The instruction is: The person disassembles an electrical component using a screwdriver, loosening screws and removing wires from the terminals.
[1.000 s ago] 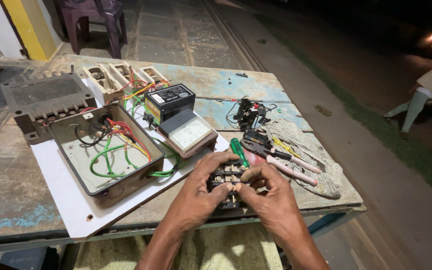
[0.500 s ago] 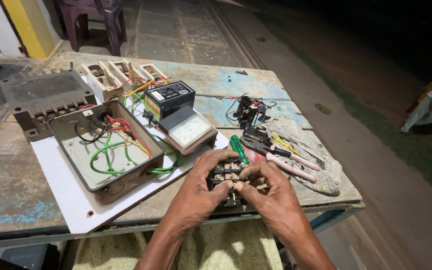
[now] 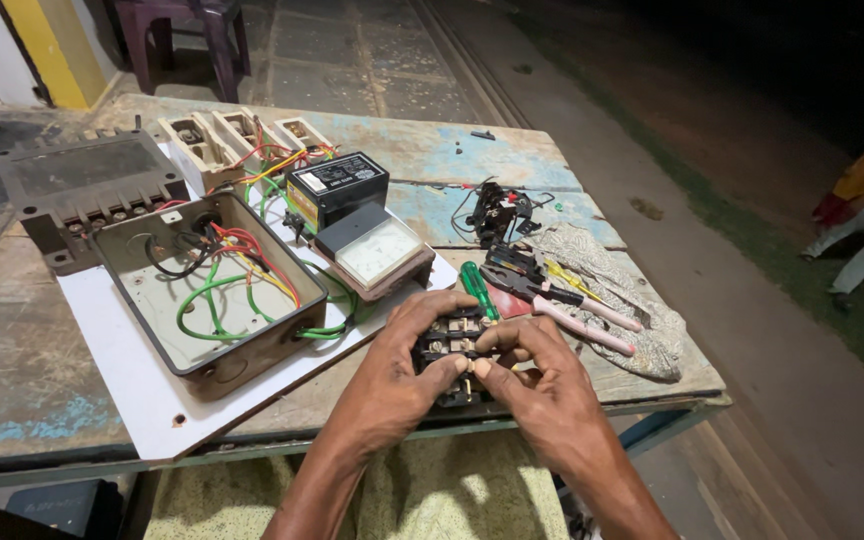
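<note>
A: Your left hand (image 3: 392, 375) and right hand (image 3: 542, 390) meet at the near edge of the surface (image 3: 12, 380), both wrapped round the small black terminal block (image 3: 452, 345).

B: Grip?

A: Left fingers (image 3: 442, 303) curl over its far top edge, thumb pressing its near left side. Right fingers (image 3: 512, 335) come in from the right, thumb and forefinger pinched at the block's near middle, on something too small to tell. Both hands are closed on the block; neither is free.

B: How does it lie?

A: Long axis runs near to far, slightly tilted. It sits between your palms, touching both. Whether it rests on the surface or is lifted off it, I cannot tell.

B: Which hand is nearer the work point?

A: The right; its fingertips sit on the block's centre, while the left only steadies.

B: Around it?

A: Green-handled screwdriver (image 3: 477, 288) just beyond the block. Pink-handled pliers (image 3: 562, 310) to the right, on a cloth (image 3: 642, 320). Open metal box (image 3: 212, 290) with red, green and yellow wires to the far left, on a white board (image 3: 142, 390).
</note>
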